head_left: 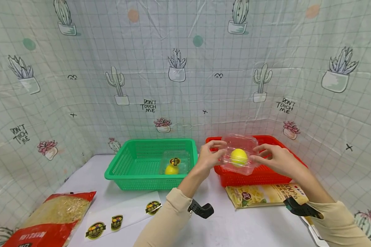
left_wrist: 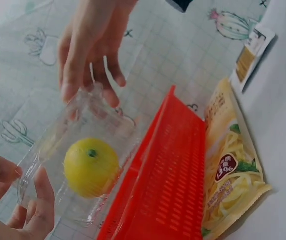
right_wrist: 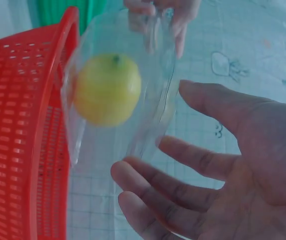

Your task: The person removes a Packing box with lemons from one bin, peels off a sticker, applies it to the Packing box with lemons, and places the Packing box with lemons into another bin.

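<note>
A clear plastic box is held up over the near part of the red basket, with a round yellow fruit in it. A small green stem end shows on the fruit in the left wrist view. At the box's left edge my left hand pinches the rim between thumb and fingers. On the opposite side, my right hand holds the edge with thumb and fingertips. Whether the lid is fastened, I cannot tell.
A green basket at left holds another clear box with a black-and-gold label and a yellow fruit. A noodle packet lies before the red basket. Label stickers on a white sheet and a red bag lie front left.
</note>
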### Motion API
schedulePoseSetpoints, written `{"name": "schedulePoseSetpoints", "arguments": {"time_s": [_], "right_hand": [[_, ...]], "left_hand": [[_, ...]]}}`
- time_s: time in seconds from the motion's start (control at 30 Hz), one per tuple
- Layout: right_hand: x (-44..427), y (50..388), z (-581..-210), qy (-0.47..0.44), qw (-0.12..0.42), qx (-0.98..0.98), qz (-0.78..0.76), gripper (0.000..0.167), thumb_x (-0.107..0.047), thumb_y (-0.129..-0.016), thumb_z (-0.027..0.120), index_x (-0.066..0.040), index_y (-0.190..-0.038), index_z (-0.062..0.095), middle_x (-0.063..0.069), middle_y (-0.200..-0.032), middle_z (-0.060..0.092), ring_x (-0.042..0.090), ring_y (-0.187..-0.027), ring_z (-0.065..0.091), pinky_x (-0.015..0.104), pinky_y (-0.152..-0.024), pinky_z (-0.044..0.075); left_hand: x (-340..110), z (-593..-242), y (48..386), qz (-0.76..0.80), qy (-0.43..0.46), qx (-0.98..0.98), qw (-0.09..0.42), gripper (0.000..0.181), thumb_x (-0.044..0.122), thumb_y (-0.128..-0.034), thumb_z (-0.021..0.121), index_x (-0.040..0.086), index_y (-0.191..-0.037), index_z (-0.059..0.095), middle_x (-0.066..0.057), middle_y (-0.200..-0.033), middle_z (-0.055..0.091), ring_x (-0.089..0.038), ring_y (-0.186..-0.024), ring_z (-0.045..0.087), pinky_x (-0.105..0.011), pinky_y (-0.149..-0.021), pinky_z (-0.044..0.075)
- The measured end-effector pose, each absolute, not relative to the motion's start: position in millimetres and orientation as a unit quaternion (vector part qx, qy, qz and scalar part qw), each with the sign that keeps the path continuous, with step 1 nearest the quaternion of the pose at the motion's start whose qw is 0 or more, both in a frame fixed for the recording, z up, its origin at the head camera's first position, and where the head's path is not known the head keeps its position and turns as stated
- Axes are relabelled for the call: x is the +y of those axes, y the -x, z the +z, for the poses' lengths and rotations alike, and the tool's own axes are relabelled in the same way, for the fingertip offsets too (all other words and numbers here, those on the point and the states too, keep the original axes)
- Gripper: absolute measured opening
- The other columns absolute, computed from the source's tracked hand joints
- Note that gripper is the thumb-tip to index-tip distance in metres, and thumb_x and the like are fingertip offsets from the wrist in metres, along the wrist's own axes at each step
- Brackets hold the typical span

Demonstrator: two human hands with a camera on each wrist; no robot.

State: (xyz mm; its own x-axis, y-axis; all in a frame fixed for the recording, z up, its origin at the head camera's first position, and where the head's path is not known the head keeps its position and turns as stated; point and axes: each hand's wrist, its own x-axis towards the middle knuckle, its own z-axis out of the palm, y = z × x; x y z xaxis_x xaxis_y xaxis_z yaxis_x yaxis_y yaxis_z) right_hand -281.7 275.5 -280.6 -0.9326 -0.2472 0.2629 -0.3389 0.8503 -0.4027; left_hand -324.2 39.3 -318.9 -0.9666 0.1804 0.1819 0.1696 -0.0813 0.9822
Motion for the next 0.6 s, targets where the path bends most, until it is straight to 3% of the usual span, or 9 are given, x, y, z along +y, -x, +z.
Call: {"name": "schedulePoseSetpoints", "arguments": {"time_s": [0.3,0.6], "right_hand": [[277,280,-286,-0.150,0.124,-0.952,0.236,0.049,-0.049,-0.091,0.066,-0.011,-0.121,0.066,0.016,-0.110,0.071,0.027,-0.090,0.069,0.044,-0.075,0.058],[269,281,-292,-0.149,0.121,-0.941,0.278,0.053,-0.049,-0.093,0.062,-0.010,-0.129,0.060,0.017,-0.115,0.068,0.024,-0.090,0.068,0.036,-0.070,0.058]], "left_hand": [[1,-322,312,0.743,-0.145,0.653,0.029,0.027,0.007,-0.0920,0.066,0.008,-0.119,0.067,-0.011,-0.122,0.057,-0.018,-0.085,0.063,-0.033,-0.068,0.061],[-31,-322,299,0.723,-0.174,0.666,0.053,0.030,0.009,-0.0936,0.065,0.005,-0.124,0.063,-0.016,-0.128,0.057,-0.017,-0.092,0.061,-0.030,-0.067,0.060]]}}
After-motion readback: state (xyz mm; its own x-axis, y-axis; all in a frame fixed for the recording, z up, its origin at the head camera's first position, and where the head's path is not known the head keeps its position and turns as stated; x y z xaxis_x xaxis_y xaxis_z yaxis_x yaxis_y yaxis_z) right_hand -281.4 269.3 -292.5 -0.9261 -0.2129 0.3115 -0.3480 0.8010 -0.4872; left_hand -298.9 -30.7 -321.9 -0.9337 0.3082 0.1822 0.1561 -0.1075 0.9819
